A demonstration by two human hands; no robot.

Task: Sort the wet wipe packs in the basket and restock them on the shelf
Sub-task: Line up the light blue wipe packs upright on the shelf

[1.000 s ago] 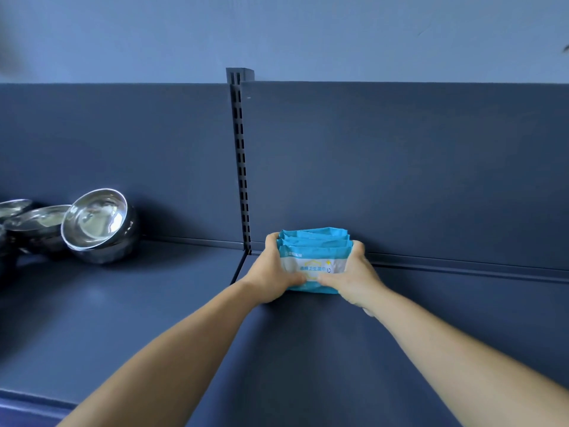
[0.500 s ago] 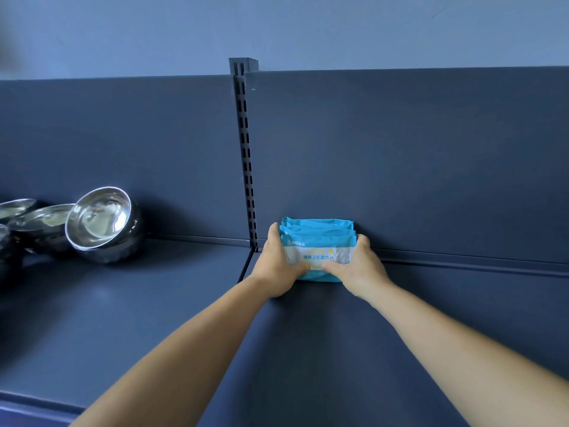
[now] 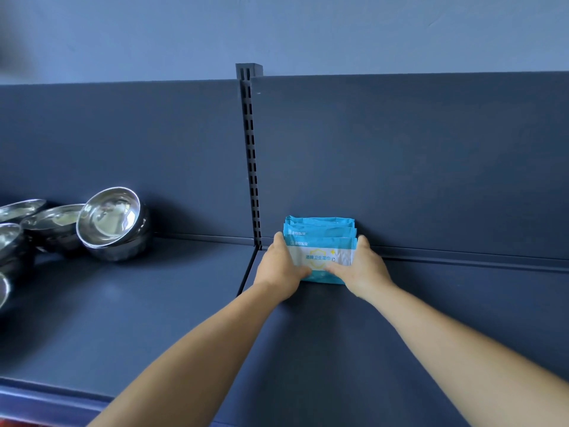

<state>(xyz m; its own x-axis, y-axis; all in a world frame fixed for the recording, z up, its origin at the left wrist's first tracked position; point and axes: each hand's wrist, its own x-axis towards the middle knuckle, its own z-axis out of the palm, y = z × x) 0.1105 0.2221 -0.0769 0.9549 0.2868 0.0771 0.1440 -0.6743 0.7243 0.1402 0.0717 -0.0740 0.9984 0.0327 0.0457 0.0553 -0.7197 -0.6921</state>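
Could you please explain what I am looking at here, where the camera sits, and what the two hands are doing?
There is no machine here: these are a person's two bare hands, filmed by a wide-angle camera worn on the head, looking forward and down. That is why both forearms reach in from the bottom of the picture.

The surface is a dark blue shelf with a back panel behind it and a slotted upright post dividing it. Standing on the shelf against the back panel is a row of blue and white wet wipe packs. The left hand holds the row's left end and the right hand its right end, thumbs lying across the front pack.

Further left on the shelf sit several shiny metal bowls, some stacked. The basket is not in view.
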